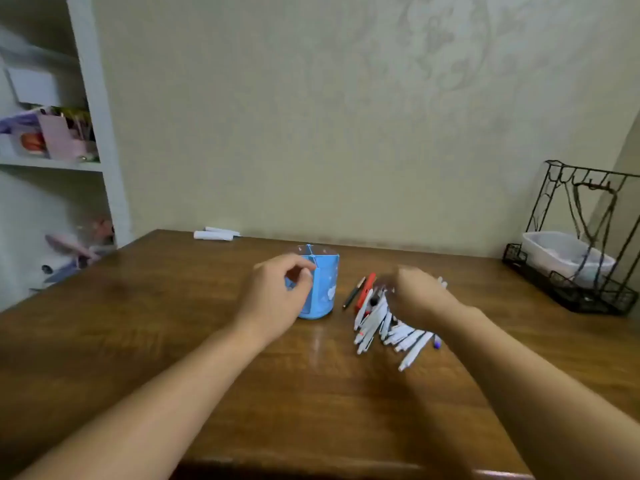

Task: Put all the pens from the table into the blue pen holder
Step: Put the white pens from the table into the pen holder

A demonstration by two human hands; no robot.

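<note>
the blue pen holder (320,289) stands upright on the wooden table (173,341), a little left of centre, and no pen shows above its rim, so the job looks barely begun. the left hand (277,296) is right against the holder's near left side, fingers curled with thumb and forefinger tips close together by the rim; whether it pinches the rim or only steadies the holder, i cannot tell. the pile of pens (391,327), mostly white, lies just to the right of the holder, fanned so that most long axes run from near-right to far-left, roughly pointing toward the holder. a red pen (365,291) and a thin dark pen (353,293) lie at the pile's far left edge, nearest the holder, on much the same slant. the right hand (420,296) is over the far end of the pile, blurred, fingers bent downward; whether it has closed on any pen cannot be told. this hand is plainly the nearer one to the pens, and the holder lies to its left, so the coming move is likely a short carry leftward, with each pen tipped upright from its slanted lie before it drops in. two white pens (216,233) lie apart at the table's far edge, closer to the left arm.
</note>
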